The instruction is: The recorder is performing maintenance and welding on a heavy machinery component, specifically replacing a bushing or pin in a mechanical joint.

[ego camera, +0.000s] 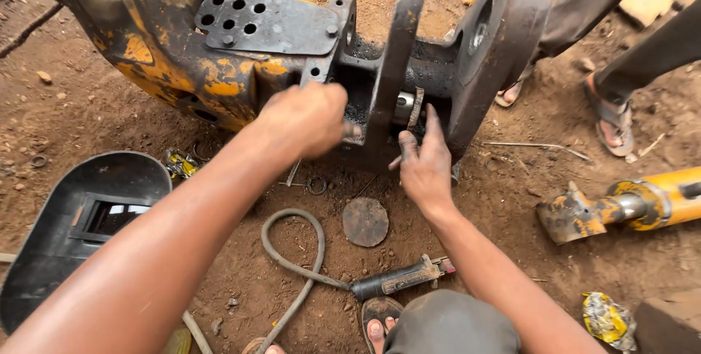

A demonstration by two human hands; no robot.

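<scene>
A big yellow-and-black machine bracket [292, 54] fills the upper frame. At centre, the left hand [307, 116] is clenched against its black plate [391, 69] — the right hand [423, 168] pinches a thin rusty washer [415, 108] beside the pin [404, 105].
</scene>
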